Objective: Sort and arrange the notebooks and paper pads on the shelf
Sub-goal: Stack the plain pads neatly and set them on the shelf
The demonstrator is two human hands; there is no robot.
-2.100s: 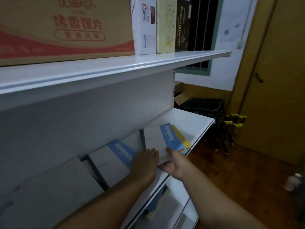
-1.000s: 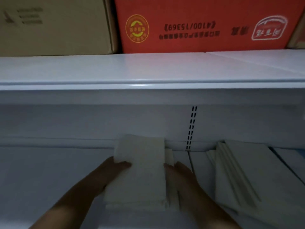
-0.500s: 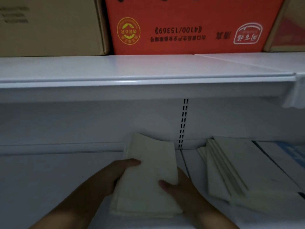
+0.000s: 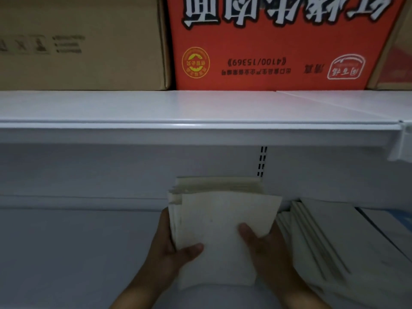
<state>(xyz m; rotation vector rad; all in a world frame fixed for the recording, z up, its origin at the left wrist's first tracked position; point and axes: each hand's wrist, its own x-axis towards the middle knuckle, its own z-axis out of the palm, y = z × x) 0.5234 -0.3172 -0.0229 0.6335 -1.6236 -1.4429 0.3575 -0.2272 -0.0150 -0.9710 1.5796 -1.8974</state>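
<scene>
I hold a stack of cream paper pads (image 4: pixel 219 224) above the white shelf (image 4: pixel 73 253), tilted so its far end is raised. My left hand (image 4: pixel 169 250) grips its left edge with the thumb on top. My right hand (image 4: pixel 265 246) grips the right side, thumb pressed on the top sheet. A second pile of pale notebooks (image 4: pixel 330 239) lies fanned on the shelf just right of my right hand. A blue-edged notebook (image 4: pixel 399 221) shows at the far right.
The upper shelf board (image 4: pixel 178 121) overhangs close above. On it stand a brown carton (image 4: pixel 80 43) and a red carton (image 4: pixel 276 43). A slotted upright (image 4: pixel 262 161) runs down the back wall. Bare shelf surface stretches to the left.
The view swung from the shelf's right end to face it squarely. Both hands now hold the cream stack, which has been lifted and tilted up from lying flat.
</scene>
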